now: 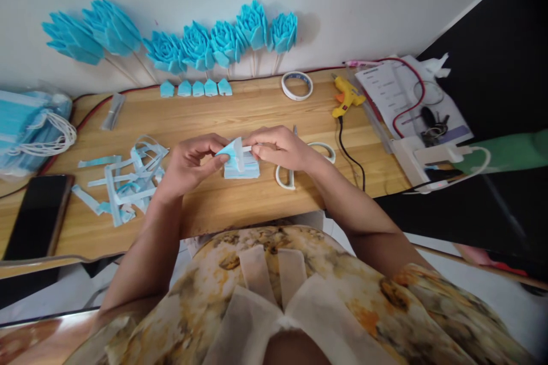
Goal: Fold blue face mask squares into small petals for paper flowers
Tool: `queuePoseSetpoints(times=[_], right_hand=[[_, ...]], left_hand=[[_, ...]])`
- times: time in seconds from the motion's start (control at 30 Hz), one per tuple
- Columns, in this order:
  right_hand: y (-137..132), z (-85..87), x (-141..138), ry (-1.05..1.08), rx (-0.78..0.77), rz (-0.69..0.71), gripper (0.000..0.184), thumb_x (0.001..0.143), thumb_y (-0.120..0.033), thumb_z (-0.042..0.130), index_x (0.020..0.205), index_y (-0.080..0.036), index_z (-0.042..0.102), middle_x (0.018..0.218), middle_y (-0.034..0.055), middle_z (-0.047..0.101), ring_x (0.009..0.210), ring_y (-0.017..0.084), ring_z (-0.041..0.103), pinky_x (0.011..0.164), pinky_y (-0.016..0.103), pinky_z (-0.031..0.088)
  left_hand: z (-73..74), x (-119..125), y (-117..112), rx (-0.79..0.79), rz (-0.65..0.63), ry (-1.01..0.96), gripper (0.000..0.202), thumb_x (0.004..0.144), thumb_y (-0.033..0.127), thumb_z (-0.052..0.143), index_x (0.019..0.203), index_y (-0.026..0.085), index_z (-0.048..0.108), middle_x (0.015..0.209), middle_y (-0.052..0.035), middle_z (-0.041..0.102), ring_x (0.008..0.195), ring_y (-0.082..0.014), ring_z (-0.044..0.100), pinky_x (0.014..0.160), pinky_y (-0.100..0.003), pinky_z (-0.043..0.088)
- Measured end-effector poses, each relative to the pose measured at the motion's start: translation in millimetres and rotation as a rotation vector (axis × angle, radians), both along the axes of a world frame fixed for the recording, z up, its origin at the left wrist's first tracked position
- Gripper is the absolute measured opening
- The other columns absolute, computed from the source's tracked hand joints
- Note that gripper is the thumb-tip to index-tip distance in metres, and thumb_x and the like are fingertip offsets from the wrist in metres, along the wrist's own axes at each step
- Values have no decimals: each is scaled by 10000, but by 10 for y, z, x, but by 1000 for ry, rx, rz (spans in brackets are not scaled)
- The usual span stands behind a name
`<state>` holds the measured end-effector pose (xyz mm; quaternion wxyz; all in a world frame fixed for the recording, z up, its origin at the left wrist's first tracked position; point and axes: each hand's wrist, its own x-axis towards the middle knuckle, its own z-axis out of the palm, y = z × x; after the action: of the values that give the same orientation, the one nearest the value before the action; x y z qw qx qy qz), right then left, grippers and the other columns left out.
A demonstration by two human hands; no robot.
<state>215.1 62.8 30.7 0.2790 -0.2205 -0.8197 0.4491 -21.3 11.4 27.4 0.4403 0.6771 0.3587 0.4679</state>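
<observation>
My left hand (188, 162) pinches a folded piece of light-blue mask fabric (232, 154), pointed at the top, between thumb and fingers. Close beside it my right hand (278, 147) is closed, its fingertips on a small white strip (247, 149) at the fabric's right edge. Below both hands a stack of blue fabric pieces (242, 173) lies on the wooden table. To the right of the stack rest scissors with white handles (285, 178), partly hidden by my right wrist. A tangle of cut blue and white strips (135, 179) lies left of my left hand.
Several blue fabric flowers (197, 45) on sticks lean along the wall, with several small folded blue petals (198, 88) below. A tape roll (297, 86) and a yellow glue gun (346, 96) with a black cord are farther right. A phone (37, 217) and bagged masks (25, 131) sit left.
</observation>
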Motion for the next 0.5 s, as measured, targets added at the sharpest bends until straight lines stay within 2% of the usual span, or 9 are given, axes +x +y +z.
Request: queuePoseSetpoints(times=[0.07,0.13,0.37,0.5], right_hand=[[-4,-10,-17,-20,167,-20,240,915,-195,457,950,-155,690,789,11,664,759,131,561,776,275,430],[-6,-14,-29,-33,268,-13,243,921,-167,417,941,-167,659,808,16,665,770,139,563,813,295,427],[-11,-65,-78,-130,403,-42,165,916,-146,387,897,-204,540,820,30,624,801,179,557,835,335,411],[-23,-128,-130,-210,469,-78,155,884,-125,390,904,-205,522,863,56,620,851,208,560,846,361,424]], left_hand=[[-7,16,12,54,14,75,197,831,369,792,747,201,732,847,-68,742,779,-170,671,744,-308,527],[-19,25,17,89,19,107,202,838,387,782,750,213,729,830,-62,736,772,-174,669,738,-319,526],[-60,48,18,76,32,97,220,843,382,772,717,207,726,768,-58,711,655,-141,610,574,-278,461],[-86,64,19,68,35,86,174,820,358,797,751,208,744,782,-55,721,608,-121,578,548,-267,435]])
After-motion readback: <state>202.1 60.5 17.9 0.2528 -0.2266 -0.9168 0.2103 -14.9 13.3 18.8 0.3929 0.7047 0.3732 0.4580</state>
